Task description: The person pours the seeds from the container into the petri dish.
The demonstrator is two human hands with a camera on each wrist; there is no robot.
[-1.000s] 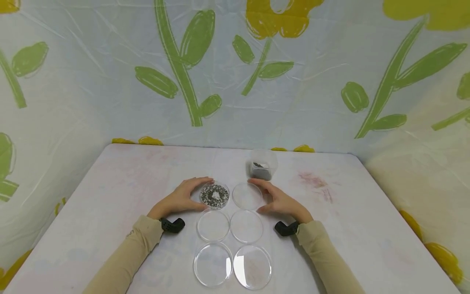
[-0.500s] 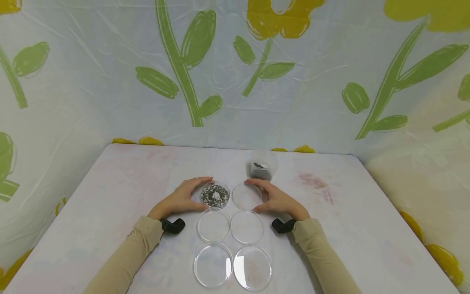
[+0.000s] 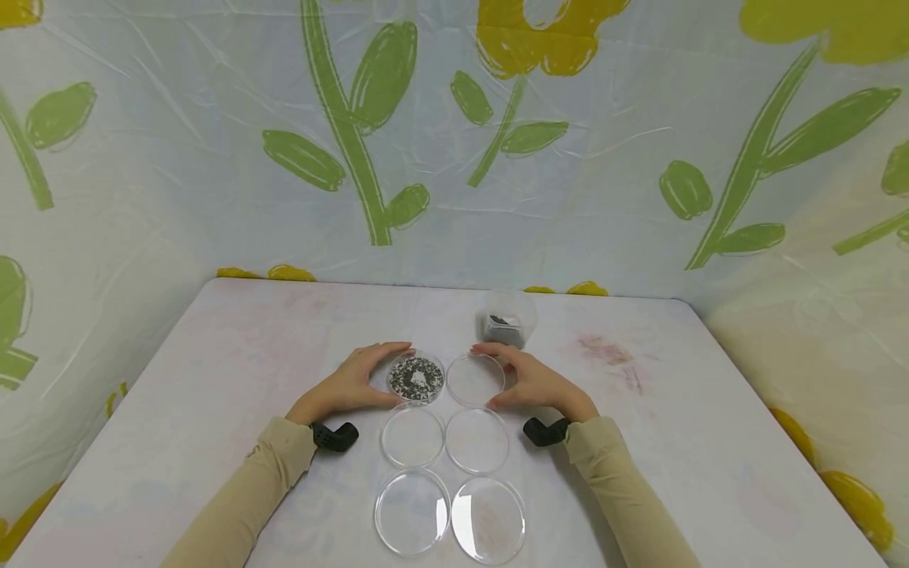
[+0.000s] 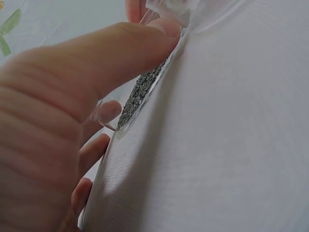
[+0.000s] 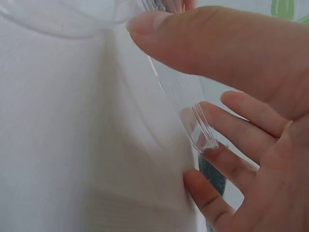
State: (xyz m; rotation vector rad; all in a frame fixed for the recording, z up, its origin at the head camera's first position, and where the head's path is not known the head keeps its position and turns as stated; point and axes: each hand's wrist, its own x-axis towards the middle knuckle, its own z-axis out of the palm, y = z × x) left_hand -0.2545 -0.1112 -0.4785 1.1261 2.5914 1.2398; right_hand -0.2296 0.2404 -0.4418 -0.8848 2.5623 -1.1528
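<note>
The left hand (image 3: 348, 382) pinches the dish of dark grains (image 3: 416, 378), the right hand (image 3: 537, 384) the clear dish (image 3: 476, 379) just beside it, fingers (image 3: 387, 347) curved round their outer sides. Worktop (image 3: 682, 394) stretches wide outside both hands; four more dishes (image 3: 413, 435) crowd the near side.

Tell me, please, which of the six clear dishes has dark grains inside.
The far-row left dish, gripped by the left hand; the other five show none.

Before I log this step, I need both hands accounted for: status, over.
Left grip round granule-strewn petri dish. Right grip round clear petri dish beside it. Nothing visible between dishes; clear tub beyond right grip.
</note>
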